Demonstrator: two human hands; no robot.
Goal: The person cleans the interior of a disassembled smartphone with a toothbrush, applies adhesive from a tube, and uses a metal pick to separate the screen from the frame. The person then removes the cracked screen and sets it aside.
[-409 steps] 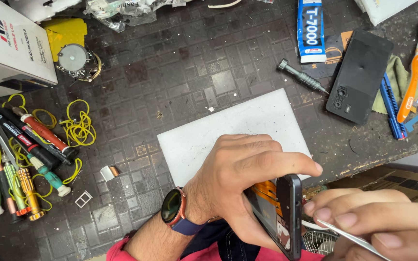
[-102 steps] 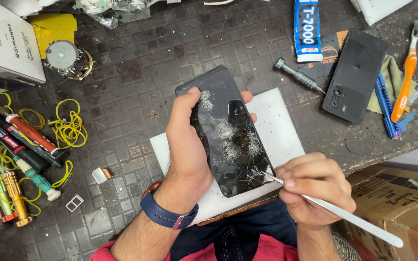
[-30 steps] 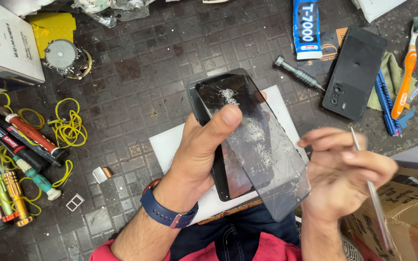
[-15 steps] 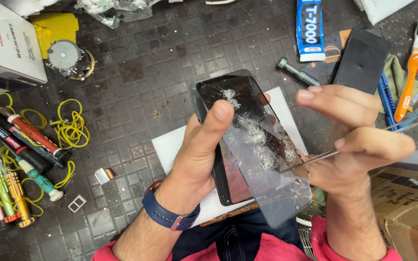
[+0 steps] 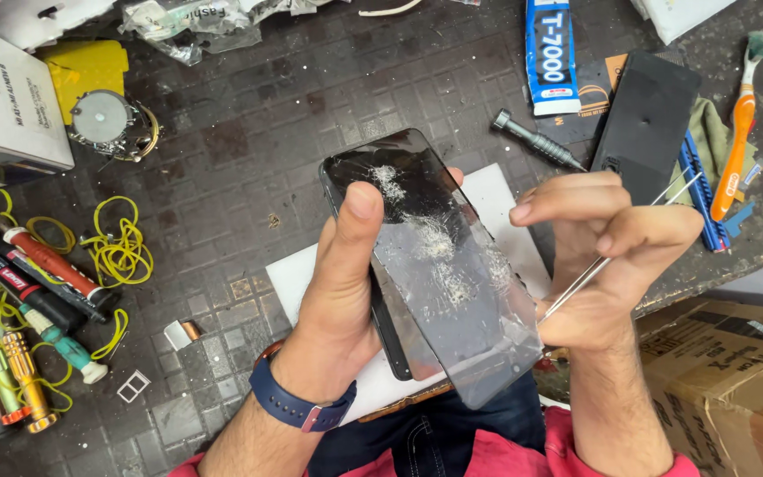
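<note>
Hidden / cut off
Phone lower body covered by left hand; cardboard box clipped at right edge

One camera, worn on the person's head, looked almost straight down from close above. It faced a dark workbench, whose near edge ran along the lower right, with both forearms coming up from the bottom of the frame. No second view shared the scene.

A white box sits far left, a blue-and-white glue tube up top (cracked phone screen centre).
</note>
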